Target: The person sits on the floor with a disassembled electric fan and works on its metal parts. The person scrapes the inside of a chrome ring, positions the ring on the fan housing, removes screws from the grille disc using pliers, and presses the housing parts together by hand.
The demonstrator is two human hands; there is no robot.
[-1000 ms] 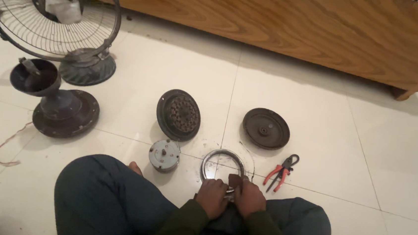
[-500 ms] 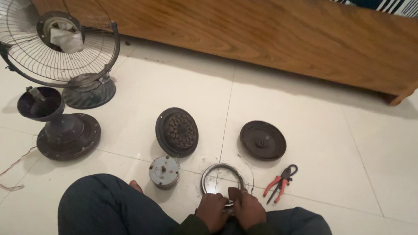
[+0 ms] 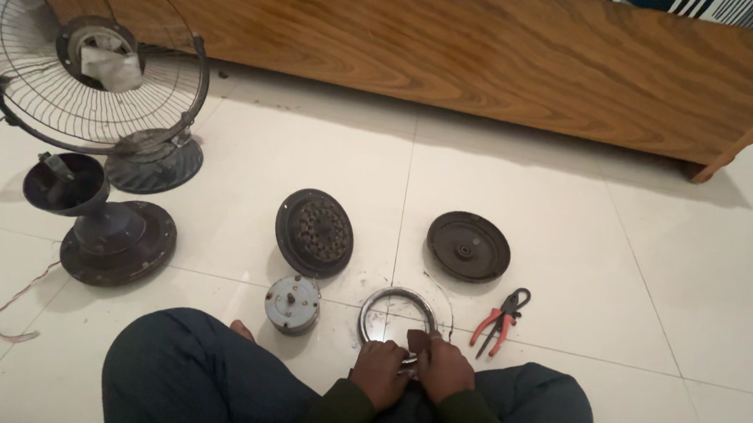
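Hands meet low by the crossed legs: the left hand and right hand both curl tight in a closed grip on a small shiny metal part, too small to make out. It sits at the near edge of a thin round metal ring on the smooth white floor. Red pliers lie beside, apart.

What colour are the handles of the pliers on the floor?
Red on the pliers, clearest in the head view, right of the hands.
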